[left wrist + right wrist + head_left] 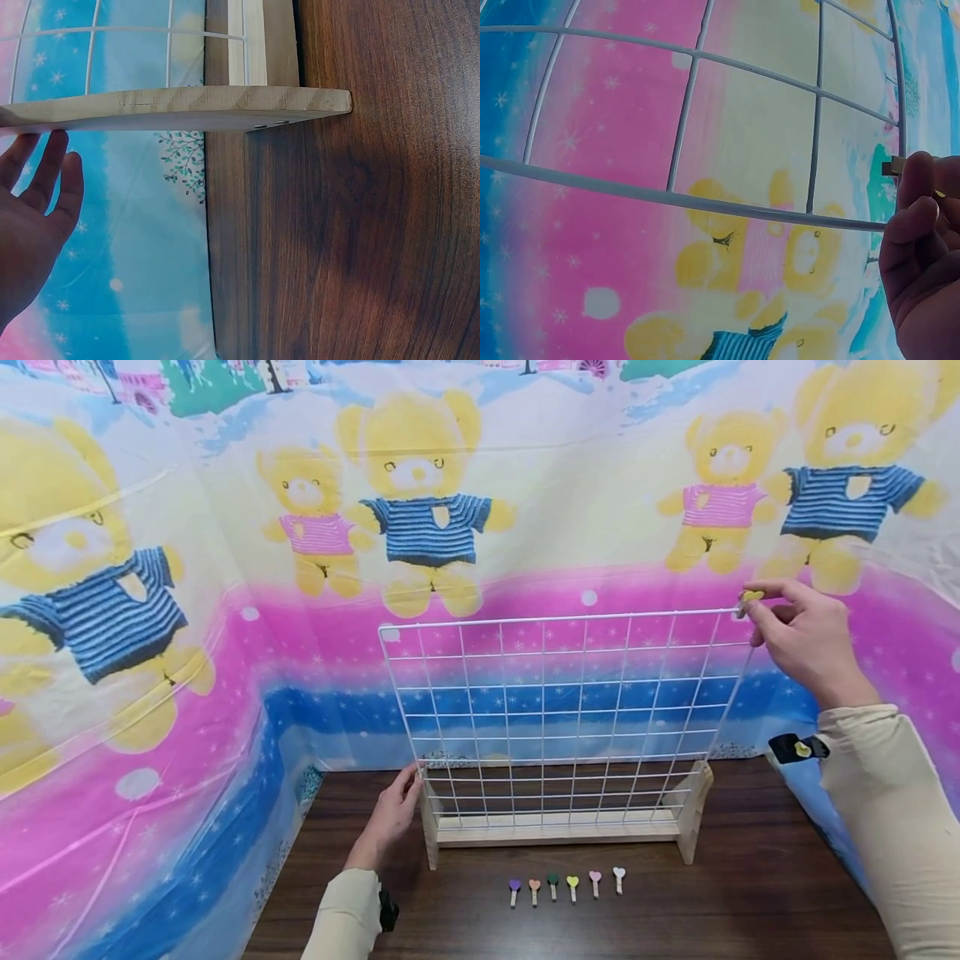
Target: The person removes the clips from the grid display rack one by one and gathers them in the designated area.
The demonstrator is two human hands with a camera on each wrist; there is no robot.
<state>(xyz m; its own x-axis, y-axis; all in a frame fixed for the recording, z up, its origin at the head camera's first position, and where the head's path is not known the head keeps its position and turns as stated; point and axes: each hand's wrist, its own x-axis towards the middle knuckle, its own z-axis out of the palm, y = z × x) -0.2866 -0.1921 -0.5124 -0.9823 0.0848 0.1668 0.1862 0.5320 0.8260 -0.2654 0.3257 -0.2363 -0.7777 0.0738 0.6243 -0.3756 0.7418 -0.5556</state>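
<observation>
A white wire grid (558, 693) stands upright in a wooden stand (555, 835) on the dark table. At the grid's top right corner my right hand (810, 631) pinches a small wooden clothespin with a yellow heart (752, 597). The right wrist view shows the clothespin's tip (892, 166) at the corner wire; whether it grips the wire I cannot tell. My left hand (390, 814) is at the stand's left side piece (187, 101). In the left wrist view its fairly straight fingertips (56, 142) touch that piece's outer face.
Several heart clothespins lie in a row before the stand, among them a purple one (514, 891), a yellow one (573, 887) and a white one (618, 878). A bear-printed cloth (585, 527) hangs behind and beside the brown table (450, 918).
</observation>
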